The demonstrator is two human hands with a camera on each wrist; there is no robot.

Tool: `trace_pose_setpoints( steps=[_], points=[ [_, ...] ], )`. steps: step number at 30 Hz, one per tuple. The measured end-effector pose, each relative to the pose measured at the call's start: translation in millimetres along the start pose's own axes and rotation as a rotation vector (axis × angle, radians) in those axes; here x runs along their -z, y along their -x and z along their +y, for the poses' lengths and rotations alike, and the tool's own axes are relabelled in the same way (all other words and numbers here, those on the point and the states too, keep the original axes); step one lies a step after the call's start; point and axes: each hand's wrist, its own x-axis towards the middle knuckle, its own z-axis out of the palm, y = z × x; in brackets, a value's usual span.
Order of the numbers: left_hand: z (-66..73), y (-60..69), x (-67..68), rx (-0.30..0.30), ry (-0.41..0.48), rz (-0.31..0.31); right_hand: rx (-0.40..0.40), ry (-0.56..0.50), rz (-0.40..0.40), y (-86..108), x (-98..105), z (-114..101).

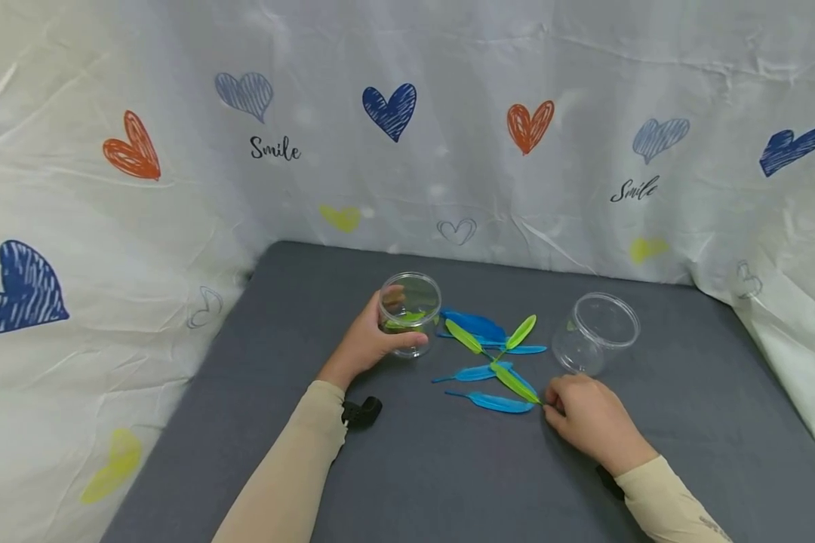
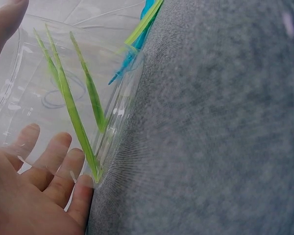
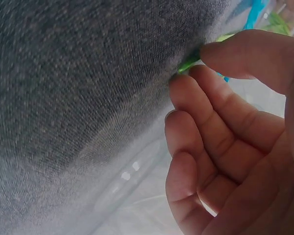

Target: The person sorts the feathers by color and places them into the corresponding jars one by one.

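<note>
My left hand [image 1: 363,343] holds a clear plastic jar [image 1: 410,339] upright on the table, thumb on the near side and fingers round the back. Inside that jar stand several green feathers [image 2: 68,105], leaning against its wall. My right hand [image 1: 594,422] pinches the quill end of a green feather [image 1: 515,382] between thumb and fingertips; the feather lies across the blue ones. Between the hands are two more green feathers [image 1: 463,336] and several blue feathers [image 1: 499,403], partly overlapping. In the right wrist view only a short piece of the pinched feather [image 3: 188,63] shows.
A second clear jar [image 1: 607,324] stands just beyond my right hand. The grey cloth-covered table [image 1: 407,467] ends at a white curtain [image 1: 448,188] printed with hearts, which hangs along the back and sides.
</note>
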Motion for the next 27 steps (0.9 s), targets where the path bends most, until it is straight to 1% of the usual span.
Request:
trace_pose_setpoints(
  steps=[9, 15, 21, 24, 27],
  points=[
    [-0.3, 1.4, -0.1, -0.004, -0.004, 0.007, 0.034, 0.015, 0.014, -1.0, -2, 0],
    [1.2, 0.7, -0.2, -0.001, -0.004, 0.001, 0.028, 0.009, 0.017, -1.3, -3, -1],
    [2.0, -0.4, -0.2, -0.003, -0.006, 0.002, 0.050, 0.030, 0.035, -2.2, -3, -1],
    [1.3, -0.1, -0.9, -0.001, -0.010, 0.001, 0.059, 0.052, 0.052, -1.3, 0, -1],
    [1.0, 0.2, -1.8, 0.004, -0.009, 0.002, 0.076, 0.065, 0.093, -1.2, 7, -2]
  ],
)
